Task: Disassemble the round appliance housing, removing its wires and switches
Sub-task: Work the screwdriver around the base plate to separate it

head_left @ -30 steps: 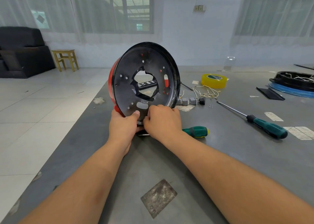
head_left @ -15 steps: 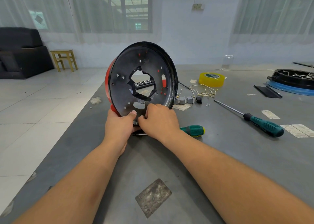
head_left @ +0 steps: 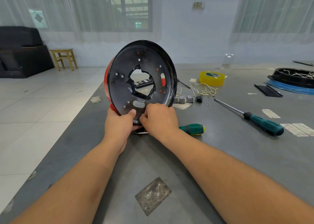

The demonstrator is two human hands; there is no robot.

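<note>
Housing point(head_left: 119, 80) upright, no legible markings

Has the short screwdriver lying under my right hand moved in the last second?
No. The short screwdriver lies in the same place beside the taped patch on the table.

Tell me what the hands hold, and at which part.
Both hold the round housing at its bottom rim: left hand thumb inside, right hand curled beside it.

Long green-handled screwdriver point(head_left: 251, 117) lies on the grey tabletop point(head_left: 220, 155), a stubby green-and-yellow screwdriver point(head_left: 192, 129) nearer in. Yellow tape roll point(head_left: 212, 78) sits further back. Far right, a black round part on a blue disc point(head_left: 292, 82), possibly another housing. Wooden stool point(head_left: 63, 58) beside a black sofa point(head_left: 20, 53).
</note>
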